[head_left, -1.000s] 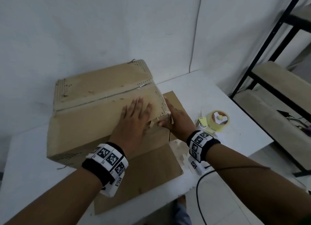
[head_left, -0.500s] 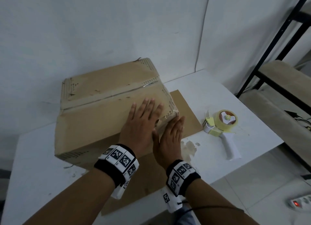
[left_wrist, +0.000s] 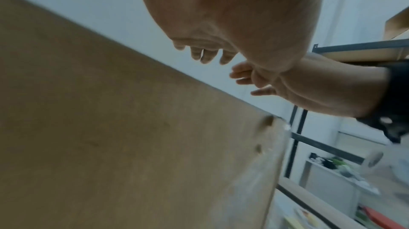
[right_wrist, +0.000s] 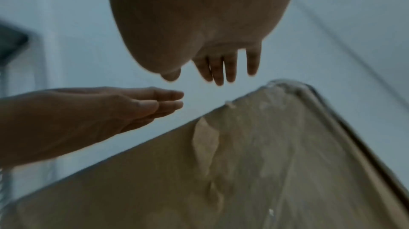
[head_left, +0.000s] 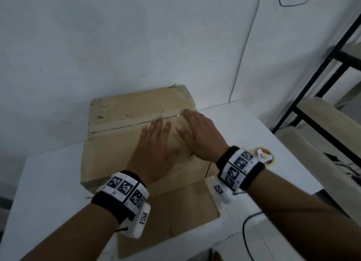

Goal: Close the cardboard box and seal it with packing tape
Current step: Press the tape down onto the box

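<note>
The brown cardboard box (head_left: pixel 117 143) stands on the white table (head_left: pixel 48 182) with its top flaps down; clear tape glints along the seam. My left hand (head_left: pixel 154 143) is spread flat over the near flap, fingers straight. My right hand (head_left: pixel 197 133) reaches over the box's right end, fingers straight, tips at the seam. In the wrist views the left hand (left_wrist: pixel 221 23) and the right hand (right_wrist: pixel 199 23) hang just above the box top (right_wrist: pixel 243 180), holding nothing. The yellow tape dispenser (head_left: pixel 263 157) lies on the table to the right, half hidden by my right wrist.
A flat cardboard sheet (head_left: pixel 175 212) lies under the box and reaches the table's near edge. The white wall (head_left: pixel 136 45) stands right behind the box. A black metal shelf rack (head_left: pixel 312 94) with wooden boards stands at the right. A black cable (head_left: pixel 246 231) hangs near my right forearm.
My right hand has moved from the box's near right side up over the top, to the seam. The left hand stays over the near flap. The view has drawn closer.
</note>
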